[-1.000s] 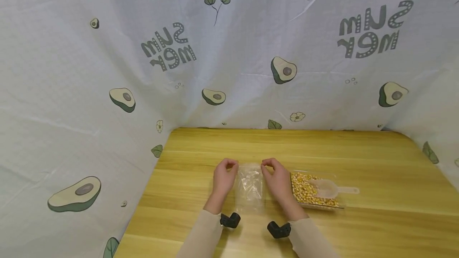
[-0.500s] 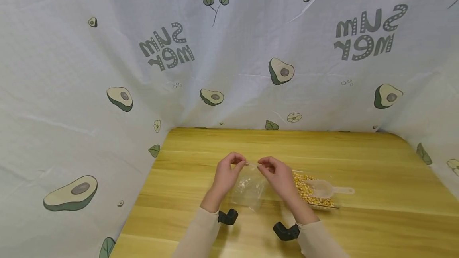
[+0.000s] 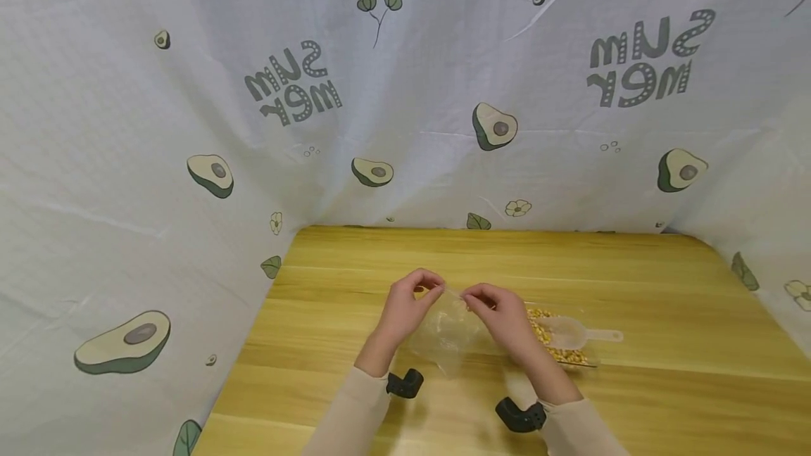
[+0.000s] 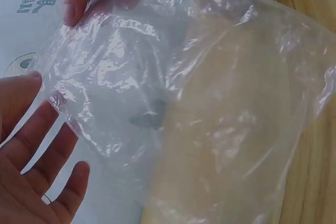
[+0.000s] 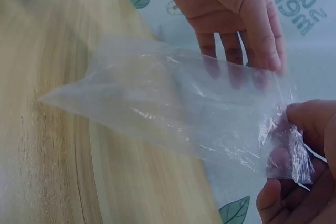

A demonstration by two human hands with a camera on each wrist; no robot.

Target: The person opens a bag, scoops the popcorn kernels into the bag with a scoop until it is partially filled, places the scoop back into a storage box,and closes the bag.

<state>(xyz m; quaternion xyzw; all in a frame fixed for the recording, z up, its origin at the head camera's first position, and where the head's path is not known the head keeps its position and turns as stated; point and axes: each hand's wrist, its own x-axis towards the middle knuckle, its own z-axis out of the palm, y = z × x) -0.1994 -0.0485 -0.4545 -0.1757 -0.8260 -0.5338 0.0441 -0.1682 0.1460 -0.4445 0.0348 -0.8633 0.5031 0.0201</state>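
A clear plastic bag [image 3: 446, 333] hangs by its top edge between the two hands, just over the wooden table. My left hand [image 3: 408, 305] pinches one top corner between thumb and fingertips, its other fingers spread behind the film in the left wrist view. With thumb and fingers my right hand [image 3: 503, 319] pinches the opposite side of that edge. Seen from the right wrist, the plastic bag [image 5: 173, 108] looks flat, crinkled near the right fingers [image 5: 310, 121], and tapers to a lower corner. Nothing shows inside it.
Right of the right hand, a clear box of corn kernels [image 3: 573, 356] stands on the wooden table [image 3: 684, 315], partly hidden by that hand. A translucent scoop [image 3: 570, 333] lies on the kernels, handle out to the right. A printed cloth [image 3: 431, 181] rises behind the table.
The bag, which lay flatter between the hands, is lifted and tilted by its top edge. Both hands have come closer together and shifted slightly right in the head view.
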